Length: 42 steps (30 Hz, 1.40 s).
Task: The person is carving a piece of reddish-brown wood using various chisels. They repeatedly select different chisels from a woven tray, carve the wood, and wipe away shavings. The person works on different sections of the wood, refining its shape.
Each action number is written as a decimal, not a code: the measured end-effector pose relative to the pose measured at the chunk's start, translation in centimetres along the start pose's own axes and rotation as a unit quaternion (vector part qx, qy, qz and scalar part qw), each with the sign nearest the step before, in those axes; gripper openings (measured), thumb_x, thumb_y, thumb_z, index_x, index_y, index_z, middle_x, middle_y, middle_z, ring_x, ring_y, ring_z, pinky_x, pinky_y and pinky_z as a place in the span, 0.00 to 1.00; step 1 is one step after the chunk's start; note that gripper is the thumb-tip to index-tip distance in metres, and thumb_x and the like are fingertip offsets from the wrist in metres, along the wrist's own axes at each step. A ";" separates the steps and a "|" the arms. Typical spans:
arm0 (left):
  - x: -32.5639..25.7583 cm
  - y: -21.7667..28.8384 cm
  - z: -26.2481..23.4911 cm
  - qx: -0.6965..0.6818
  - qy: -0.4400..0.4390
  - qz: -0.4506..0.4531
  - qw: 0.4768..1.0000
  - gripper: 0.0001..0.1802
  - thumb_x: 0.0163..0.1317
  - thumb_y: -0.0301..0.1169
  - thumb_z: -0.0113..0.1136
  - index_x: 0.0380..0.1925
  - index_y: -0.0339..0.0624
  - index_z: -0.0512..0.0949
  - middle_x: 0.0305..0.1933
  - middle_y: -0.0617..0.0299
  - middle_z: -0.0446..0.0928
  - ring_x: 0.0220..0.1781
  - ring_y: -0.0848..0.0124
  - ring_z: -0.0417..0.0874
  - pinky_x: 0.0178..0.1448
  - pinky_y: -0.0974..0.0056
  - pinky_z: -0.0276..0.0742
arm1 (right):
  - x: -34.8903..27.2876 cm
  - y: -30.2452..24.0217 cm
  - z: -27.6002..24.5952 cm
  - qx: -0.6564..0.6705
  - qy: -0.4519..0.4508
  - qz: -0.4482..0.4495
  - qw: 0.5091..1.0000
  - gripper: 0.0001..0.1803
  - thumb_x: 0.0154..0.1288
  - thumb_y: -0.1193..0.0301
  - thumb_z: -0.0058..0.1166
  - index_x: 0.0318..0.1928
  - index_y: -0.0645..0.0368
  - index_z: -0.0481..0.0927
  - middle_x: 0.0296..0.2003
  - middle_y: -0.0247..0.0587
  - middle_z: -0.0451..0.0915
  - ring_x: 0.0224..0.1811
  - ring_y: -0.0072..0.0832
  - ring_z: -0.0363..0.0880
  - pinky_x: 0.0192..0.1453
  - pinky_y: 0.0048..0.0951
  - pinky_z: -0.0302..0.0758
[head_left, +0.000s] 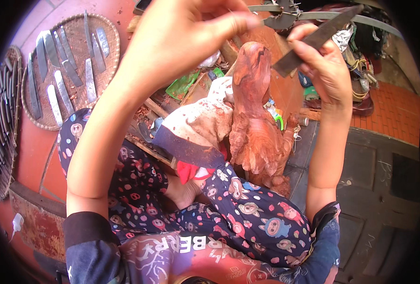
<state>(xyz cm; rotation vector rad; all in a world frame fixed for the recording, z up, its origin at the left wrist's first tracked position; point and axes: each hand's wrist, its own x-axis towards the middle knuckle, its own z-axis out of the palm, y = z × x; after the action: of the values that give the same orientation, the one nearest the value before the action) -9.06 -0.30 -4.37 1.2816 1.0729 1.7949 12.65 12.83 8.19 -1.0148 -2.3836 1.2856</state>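
Note:
My right hand [323, 66], raised at the upper right, is closed on a dark, flat knife blade [314, 45] that slants up and away to a point. My left hand [196, 26] is lifted at the top middle, partly cut off by the picture's edge. Its thumb and fingertips are smeared by motion, so whether it holds anything is not clear. Below and between both hands, a reddish-brown carved wooden figure [255, 137] leans by my legs. Its upper end is smooth, its lower part deeply carved. A dirty white cloth [200, 120] lies against its left side.
On the left, a round woven tray [101, 87] carries several loose blades. Another basket [15, 142] at the far left is packed with dark blades. A metal clamp-like fixture [282, 20] and curved bar stand at the top. Dark panelled boards [357, 165] lie on the right.

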 end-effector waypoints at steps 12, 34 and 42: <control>-1.0 -8.1 5.2 0.038 -0.004 0.203 0.978 0.14 0.65 0.37 0.71 0.40 0.39 0.81 0.45 0.58 0.81 0.48 0.64 0.81 0.52 0.59 0.77 | 4.0 -3.4 10.9 0.120 -0.014 -0.041 0.992 0.27 0.83 0.48 0.42 0.36 0.59 0.76 0.19 0.28 0.72 0.16 0.15 0.69 0.21 0.18 0.68; -1.7 -9.2 4.5 -0.114 -0.128 -0.010 0.985 0.14 0.65 0.24 0.70 0.49 0.33 0.85 0.48 0.55 0.88 0.51 0.70 0.88 0.60 0.63 0.82 | 4.8 0.4 11.4 0.059 -0.097 -0.116 0.987 0.16 0.82 0.66 0.49 0.35 0.61 0.77 0.19 0.26 0.71 0.17 0.11 0.65 0.21 0.19 0.61; -0.4 -8.9 4.3 -0.298 -0.131 -0.007 0.945 0.11 0.71 0.22 0.61 0.51 0.28 0.80 0.47 0.54 0.87 0.51 0.68 0.87 0.55 0.63 0.85 | 7.3 0.5 11.5 0.040 -0.088 -0.183 0.978 0.18 0.82 0.63 0.49 0.32 0.59 0.76 0.18 0.26 0.70 0.17 0.11 0.65 0.19 0.18 0.60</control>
<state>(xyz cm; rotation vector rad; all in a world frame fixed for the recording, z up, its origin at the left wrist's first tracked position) -4.29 4.25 -11.72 1.0799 0.3421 1.6930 1.68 10.71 0.32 -0.4238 -2.4699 1.3604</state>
